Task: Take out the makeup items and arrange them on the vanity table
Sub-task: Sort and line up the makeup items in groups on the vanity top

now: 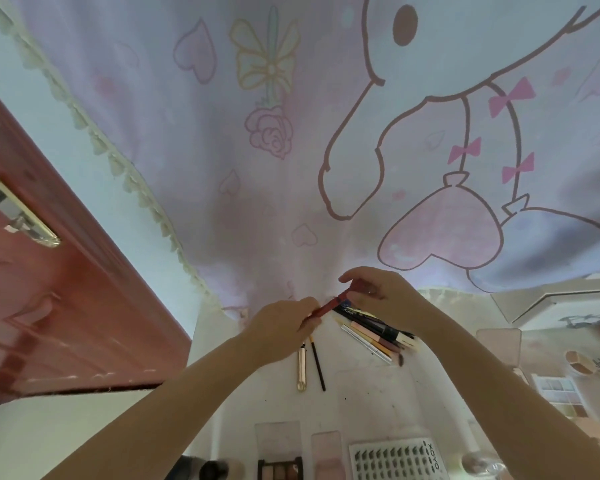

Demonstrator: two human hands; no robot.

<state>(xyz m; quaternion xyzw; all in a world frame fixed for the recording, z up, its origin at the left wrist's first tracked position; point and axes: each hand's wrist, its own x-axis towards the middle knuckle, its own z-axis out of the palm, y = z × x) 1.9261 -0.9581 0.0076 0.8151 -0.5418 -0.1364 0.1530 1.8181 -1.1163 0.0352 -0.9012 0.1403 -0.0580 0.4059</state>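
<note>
Both my hands hold one red makeup pencil (329, 305) just above the far end of the white vanity table (368, 393). My left hand (284, 323) pinches its lower end and my right hand (378, 289) grips its upper end. Under my right hand lies a bundle of several makeup pencils (374, 332), side by side. A gold tube (302, 367) and a thin black pencil (317, 363) lie below my left hand. At the near edge sit an eyeshadow palette (280, 468), a pink case (328, 455) and a false-lash card (395, 459).
A pink cartoon curtain (291, 133) hangs right behind the table. A red-brown door (49, 306) stands to the left. On the right is a mirror (568, 358) reflecting palettes. A dark round jar (213, 471) sits at the bottom edge.
</note>
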